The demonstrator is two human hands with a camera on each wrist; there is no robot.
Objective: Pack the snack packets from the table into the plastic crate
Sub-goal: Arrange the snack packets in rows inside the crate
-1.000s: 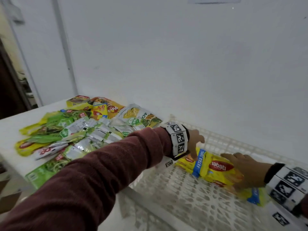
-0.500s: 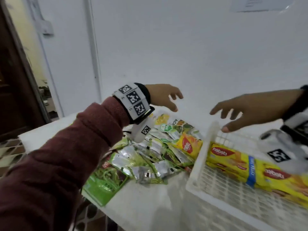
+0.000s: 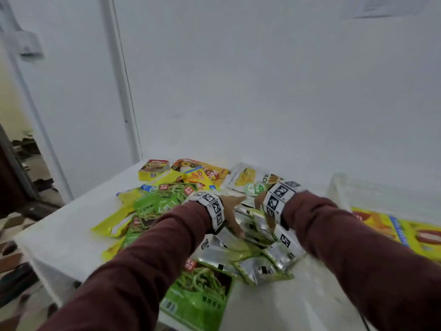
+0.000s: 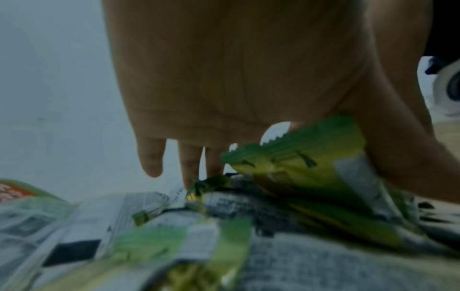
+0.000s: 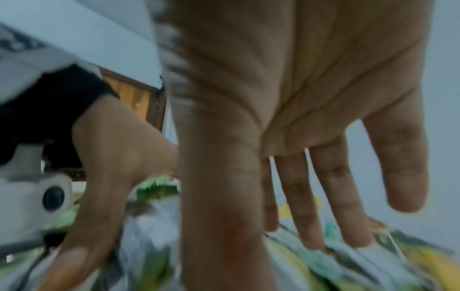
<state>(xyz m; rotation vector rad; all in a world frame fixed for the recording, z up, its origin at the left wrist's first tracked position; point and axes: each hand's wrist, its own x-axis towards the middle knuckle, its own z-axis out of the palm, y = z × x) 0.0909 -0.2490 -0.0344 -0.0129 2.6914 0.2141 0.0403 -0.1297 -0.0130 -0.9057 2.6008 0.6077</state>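
Observation:
A heap of small silver-and-green sachets (image 3: 250,254) lies in the middle of the white table (image 3: 69,237). My left hand (image 3: 232,218) and right hand (image 3: 260,204) are both down on this heap, close together. In the left wrist view the fingers (image 4: 191,167) reach straight down onto the sachets, and a green sachet (image 4: 298,159) stands up beside the thumb. In the right wrist view the fingers (image 5: 336,196) are straight and spread over the sachets (image 5: 149,246), with the thumb tip touching them. The white plastic crate (image 3: 334,187) at the right holds long yellow wafer packets (image 3: 410,235).
Large green snack bags (image 3: 200,292) lie near the table's front edge and at the left. Yellow and orange packets (image 3: 202,175), a small yellow box (image 3: 154,168) and a white packet (image 3: 248,177) lie at the back against the wall. A doorway opens at the far left.
Both hands left the yellow packets in the crate, swung left through the air, and now lie lowered onto the sachet heap on the table. The head view has turned left.

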